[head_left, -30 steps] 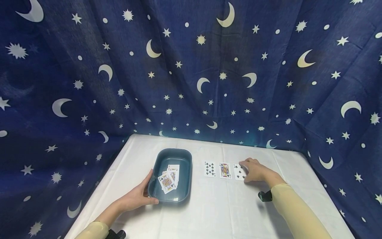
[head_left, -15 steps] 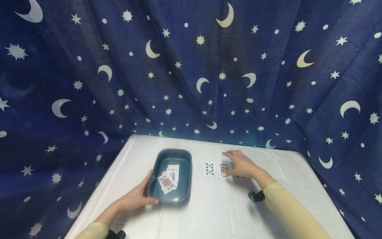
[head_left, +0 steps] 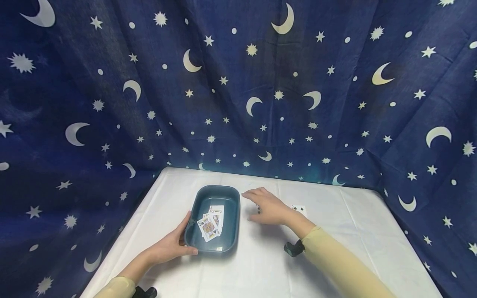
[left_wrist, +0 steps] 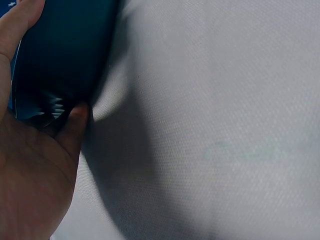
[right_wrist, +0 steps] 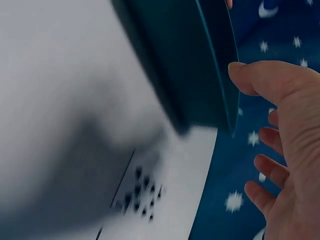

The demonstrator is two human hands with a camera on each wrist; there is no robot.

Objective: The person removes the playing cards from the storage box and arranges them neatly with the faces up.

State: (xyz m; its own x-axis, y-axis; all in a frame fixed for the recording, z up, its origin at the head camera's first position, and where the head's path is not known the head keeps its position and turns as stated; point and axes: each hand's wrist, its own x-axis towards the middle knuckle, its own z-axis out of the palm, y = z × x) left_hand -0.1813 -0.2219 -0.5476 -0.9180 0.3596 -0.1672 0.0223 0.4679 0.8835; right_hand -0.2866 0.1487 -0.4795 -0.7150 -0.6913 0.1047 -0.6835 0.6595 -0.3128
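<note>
Left hand (head_left: 169,245) curled round near corner of teal tray (head_left: 228,194) on bench (head_left: 261,265). Right hand (head_left: 269,209) spread flat over spade card (right_wrist: 142,192) beside tray.

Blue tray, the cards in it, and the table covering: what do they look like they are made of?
Blue tray: probably moulded plastic, with rounded corners and a smooth, faintly glossy wall. Cards: coated paper stock, thin, flat and printed. Table covering: woven white cloth; the left wrist view shows a fine weave, and creases show in the head view.
</note>
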